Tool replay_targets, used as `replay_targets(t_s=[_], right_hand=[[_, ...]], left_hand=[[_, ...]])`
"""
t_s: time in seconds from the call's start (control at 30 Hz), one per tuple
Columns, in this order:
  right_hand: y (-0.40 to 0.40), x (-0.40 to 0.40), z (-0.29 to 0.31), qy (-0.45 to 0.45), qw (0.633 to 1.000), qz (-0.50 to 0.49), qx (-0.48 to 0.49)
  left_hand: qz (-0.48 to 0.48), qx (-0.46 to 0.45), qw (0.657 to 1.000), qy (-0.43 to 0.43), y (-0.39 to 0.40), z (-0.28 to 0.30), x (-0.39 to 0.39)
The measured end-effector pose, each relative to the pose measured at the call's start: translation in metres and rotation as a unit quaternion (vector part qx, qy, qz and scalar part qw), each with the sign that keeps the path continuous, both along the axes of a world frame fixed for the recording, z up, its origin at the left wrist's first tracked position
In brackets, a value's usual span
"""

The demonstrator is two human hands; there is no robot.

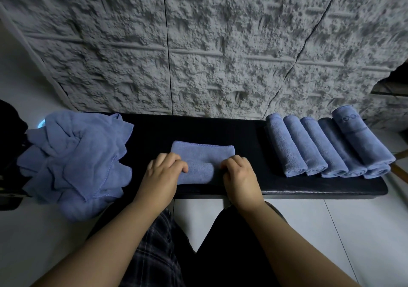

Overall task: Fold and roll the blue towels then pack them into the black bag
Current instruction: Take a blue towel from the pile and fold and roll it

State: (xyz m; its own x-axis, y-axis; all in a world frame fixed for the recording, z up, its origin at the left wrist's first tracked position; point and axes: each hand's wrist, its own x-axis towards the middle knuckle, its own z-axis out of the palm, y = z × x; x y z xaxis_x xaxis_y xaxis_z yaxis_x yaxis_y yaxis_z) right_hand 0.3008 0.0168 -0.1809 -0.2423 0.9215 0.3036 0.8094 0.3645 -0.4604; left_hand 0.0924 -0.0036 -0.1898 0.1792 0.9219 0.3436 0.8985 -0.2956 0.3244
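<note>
Gripping the near rolled edge of a folded blue microfibre towel (202, 162), long axis running left-right at the black padded tabletop's (242, 132) centre, left hand (164, 172) and right hand (239, 173) fingers are curling over it.

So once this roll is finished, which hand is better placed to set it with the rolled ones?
Probably the right hand. It grips the half-rolled blue towel on the side nearer the row of rolled blue towels at the black padded bench's right end; the left hand would cross over.
</note>
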Motion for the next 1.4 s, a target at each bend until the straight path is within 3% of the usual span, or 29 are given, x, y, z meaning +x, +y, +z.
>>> replay_targets(t_s=[0.17,0.4,0.67,0.9,1.13,1.2,1.27,1.33,1.4], right_hand=[[-0.011,0.009,-0.007,0.037,0.999,0.013,-0.034],[-0.006,0.008,-0.014,-0.03,0.998,0.014,-0.056],[0.003,0.013,0.002,0.025,0.994,0.007,-0.107],[-0.003,0.02,0.015,0.043,0.976,-0.018,-0.215],[0.0,0.015,0.019,0.028,0.959,-0.082,-0.271],[0.005,0.01,0.021,0.012,0.957,-0.114,-0.266],[0.009,0.005,0.024,-0.015,0.96,-0.141,-0.243],[0.013,0.0,0.025,-0.068,0.966,-0.153,-0.195],[0.016,-0.004,0.023,-0.109,0.973,-0.15,-0.135]], left_hand=[[-0.013,-0.016,0.998,-0.06,-0.008,-0.005,-0.003],[-0.049,-0.142,0.986,-0.068,0.0,-0.006,-0.015],[-0.029,-0.192,0.972,-0.132,0.016,0.0,-0.011],[-0.028,-0.29,0.936,-0.198,0.007,0.004,-0.018],[-0.034,-0.296,0.92,-0.256,0.004,0.013,-0.009],[0.026,-0.282,0.936,-0.208,0.01,0.012,-0.002],[0.093,-0.204,0.968,-0.109,0.014,0.018,0.005],[0.033,-0.084,0.995,-0.028,0.015,0.025,0.011],[-0.055,-0.025,0.998,0.023,0.011,0.027,0.017]])
